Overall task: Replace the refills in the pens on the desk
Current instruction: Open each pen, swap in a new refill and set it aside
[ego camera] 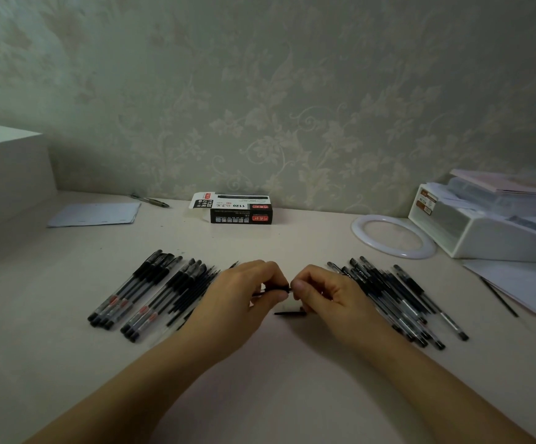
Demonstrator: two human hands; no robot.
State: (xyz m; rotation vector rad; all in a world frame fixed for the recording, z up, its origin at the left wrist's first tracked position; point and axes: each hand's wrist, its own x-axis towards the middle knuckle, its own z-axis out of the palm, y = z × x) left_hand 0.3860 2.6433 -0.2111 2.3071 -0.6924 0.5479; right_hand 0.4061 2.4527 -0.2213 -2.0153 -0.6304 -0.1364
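**Pen refill swap, mid-job at the desk**

While both hands meet at the middle of the desk [260, 379], they're working on one pen [276, 287] between them. My left hand [244, 296] has its fingers curled around the dark barrel, and the right hand [321, 293] pinches the other end with thumb and forefinger, so the fingertips of the two hands nearly touch. Can't tell which part of the pen each side has, it's mostly hidden by fingers. Just below the right hand's fingers, at about 6 o'clock from the pen, a thin black stick pokes out, looks like a loose refill [289, 313], and whether the hand holds it or it lies on the desk I can't say.

At 9 o'clock from the hands lies a left pile of pens [151, 293], clear barrels with black grips, laid side by side and slanting. At 3 o'clock is a right pile of pens [398, 299], messier, overlapping each other.

Further back at 12 o'clock, near the wall, sits a black pen box [239, 210] with its flap open. At 10 o'clock there's a sheet of paper [95, 214] with a single pen [151, 200] just beyond it. Around 2 o'clock a white ring [361, 233] lies flat beside a white tray [497, 241] stacked with stuff, and more papers [526, 286] lie at 3 o'clock past the right pile.
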